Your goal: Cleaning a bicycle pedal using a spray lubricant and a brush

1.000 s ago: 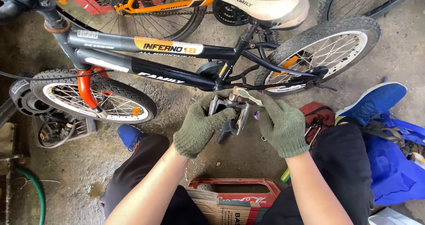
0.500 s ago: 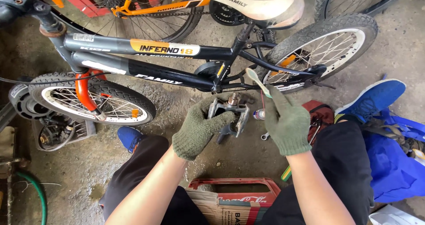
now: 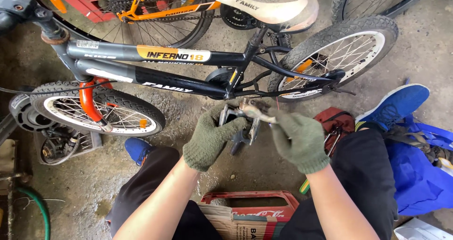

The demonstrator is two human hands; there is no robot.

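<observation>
Even, soft daylight from above, mild glare on the pale padded bicycle saddle (image 3: 266,6), deep shade under the black metal bicycle frame (image 3: 188,72), sharp centre, slight wide-angle bending at edges, no strong shadows.

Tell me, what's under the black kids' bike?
Under the black kids' bike lies a stained concrete floor. Below its crank, two gloved hands work: the left hand grips the pedal, the right hand holds a thin tool. The gloves cover the pedal's middle.

2 gloved hands: left hand (image 3: 210,138), right hand (image 3: 298,140). 1 pedal (image 3: 241,123) btwn them. 2 bikes above: black bike (image 3: 188,82), orange bike (image 3: 141,6). 2 blue shoes: near shoe (image 3: 138,149) left, far shoe (image 3: 396,105) right. 1 red crate (image 3: 250,203) below.
</observation>
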